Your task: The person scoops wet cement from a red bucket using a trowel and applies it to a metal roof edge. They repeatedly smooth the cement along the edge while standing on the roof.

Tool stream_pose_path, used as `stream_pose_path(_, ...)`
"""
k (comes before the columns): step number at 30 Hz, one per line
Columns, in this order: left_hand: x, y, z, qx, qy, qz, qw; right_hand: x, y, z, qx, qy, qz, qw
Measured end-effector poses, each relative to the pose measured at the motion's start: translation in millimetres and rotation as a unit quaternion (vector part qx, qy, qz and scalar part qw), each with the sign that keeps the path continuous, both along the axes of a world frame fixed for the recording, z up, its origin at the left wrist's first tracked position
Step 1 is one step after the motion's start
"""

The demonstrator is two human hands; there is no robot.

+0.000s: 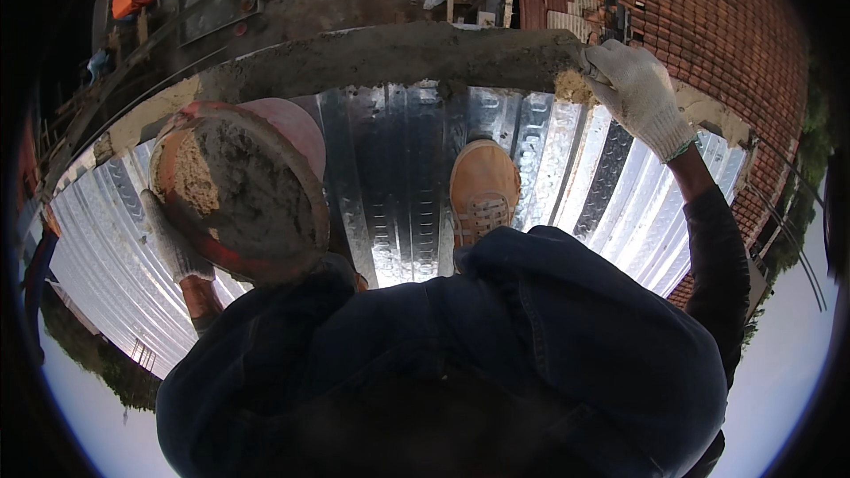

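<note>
"Where's the basin?"

"The round basin [232,258] is toward the left end of the ribbed metal sheet [549,186], near its far edge and beside the person's knee. Grey mortar [252,181] fills much of it, and a pinkish rounded thing [297,128] shows just behind."

"And the left hand?"

"The left hand [171,235], in a pale knitted glove, is against the basin's outer left wall. I can't tell whether its fingers clasp it; they're partly hidden."

"The right one?"

"Gloved too. The right hand [639,88] is at the sheet's far edge, toward the right corner, fingers curled around a small grey tool [600,73]. Too little shows to say which kind."

"What's it next to?"

"The right end of a mortar-coated ledge [381,57] along that far edge. A tan shoe [483,186] stands on the sheet, between basin and right hand."
</note>
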State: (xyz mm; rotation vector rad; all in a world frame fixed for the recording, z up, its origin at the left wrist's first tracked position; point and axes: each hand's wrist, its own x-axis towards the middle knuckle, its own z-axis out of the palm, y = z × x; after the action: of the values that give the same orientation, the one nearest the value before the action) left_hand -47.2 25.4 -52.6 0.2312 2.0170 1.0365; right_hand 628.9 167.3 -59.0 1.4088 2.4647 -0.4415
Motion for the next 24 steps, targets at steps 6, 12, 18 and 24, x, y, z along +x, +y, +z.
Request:
stream_pose_path(6, 7, 4, 5, -0.019, 0.004, 0.008, 1.000, -37, 14, 3, 0.109, -0.009, 0.151, 0.982)
stream_pose_path(12, -11, -6, 3, -0.004, 0.001, 0.003, 1.000, -102, 71, 14, 0.120, 0.043, 0.202, 0.971)
stream_pose_path(18, 0, 2, 0, 0.020, -0.013, -0.006, 1.000, -138, 113, -43, 0.153, 0.204, 0.307, 0.917)
stream_pose_path(24, 4, 3, 0, -0.001, 0.001, 0.018, 1.000, -142, 105, -45, 0.212, 0.148, 0.331, 0.908)
